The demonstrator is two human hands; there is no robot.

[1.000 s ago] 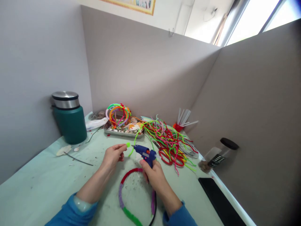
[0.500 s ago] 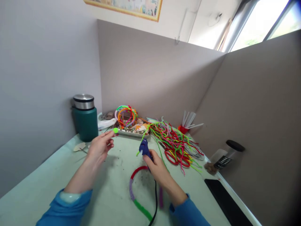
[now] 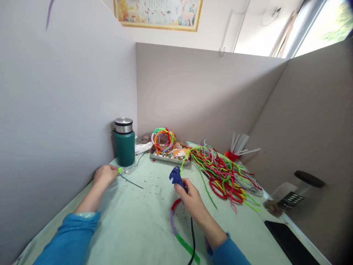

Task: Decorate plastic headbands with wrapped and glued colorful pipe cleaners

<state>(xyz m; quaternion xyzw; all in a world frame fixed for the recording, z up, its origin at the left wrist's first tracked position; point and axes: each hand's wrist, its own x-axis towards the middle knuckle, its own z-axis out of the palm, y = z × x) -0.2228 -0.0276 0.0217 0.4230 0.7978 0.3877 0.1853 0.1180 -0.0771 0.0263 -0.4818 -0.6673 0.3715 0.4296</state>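
The left hand pinches a small green pompom near the tabletop's left edge, just before the green flask. The right hand grips the blue glue gun mid-tabletop, above a wrapped headband. A pile of pipe cleaners lies toward the right edge.

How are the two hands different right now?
The left hand reaches far out toward the green flask; the right hand is nearer, above the wrapped headband. The left hand pinches a tiny green pom-pom; the right hand grips a blue glue gun. Both have blue sleeves.
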